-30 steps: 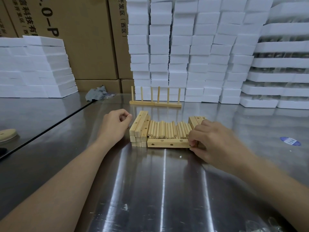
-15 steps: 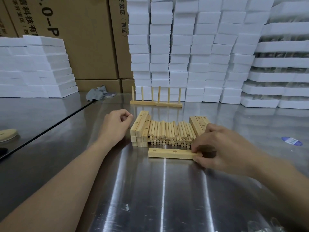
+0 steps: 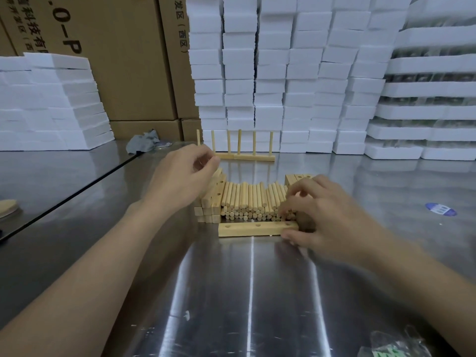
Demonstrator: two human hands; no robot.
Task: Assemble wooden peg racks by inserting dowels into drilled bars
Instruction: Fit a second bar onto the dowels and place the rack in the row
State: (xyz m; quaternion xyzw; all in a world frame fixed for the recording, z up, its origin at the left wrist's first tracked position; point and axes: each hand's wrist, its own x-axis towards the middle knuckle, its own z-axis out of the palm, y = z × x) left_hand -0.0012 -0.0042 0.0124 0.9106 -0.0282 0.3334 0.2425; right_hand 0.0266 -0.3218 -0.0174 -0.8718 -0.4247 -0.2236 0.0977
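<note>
Blur on both hands here. The left hand hovers over the left stack of bars, thumb meeting curled fingertips, and I cannot tell whether that grip has anything in it. The right hand covers most of the right stack of bars. Down in the corner, a crumpled plastic bag is cut off by the frame.

It's a shiny steel bench, walled in behind by white foam blocks and cardboard boxes. A grey rag and a finished rack with six upright pegs sit at the back.

Now the drilled bar: pale wood, lying flat just in front of the dowel pile, holes facing up. The right grip is clamped on its right end, thumb on the front face, fingers curled behind.
</note>
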